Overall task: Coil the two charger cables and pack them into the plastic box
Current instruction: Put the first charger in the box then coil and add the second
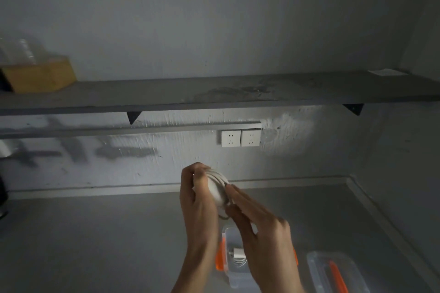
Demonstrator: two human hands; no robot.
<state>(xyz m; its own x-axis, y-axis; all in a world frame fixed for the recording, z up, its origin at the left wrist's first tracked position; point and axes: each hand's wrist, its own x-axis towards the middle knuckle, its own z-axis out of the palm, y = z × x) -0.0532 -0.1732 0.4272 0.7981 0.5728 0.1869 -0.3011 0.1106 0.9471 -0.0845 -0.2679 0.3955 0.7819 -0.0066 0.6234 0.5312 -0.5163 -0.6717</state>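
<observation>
A white charger cable (217,187) is wound into a tight coil and held up in front of the wall. My left hand (198,200) grips the coil from the left. My right hand (257,223) pinches the coil's right side, with a loose loop hanging below it. Under my hands a clear plastic box (232,277) with orange latches stands on the counter. Inside it lies a second white charger (237,256) with its cable; my forearms hide most of the box.
The box's clear lid (338,273) with an orange strip lies at the bottom right. Two wall sockets (240,138) sit under a grey shelf (214,95). A yellow-brown box (40,76) stands on the shelf's left end. The counter (95,240) meets a side wall at the right.
</observation>
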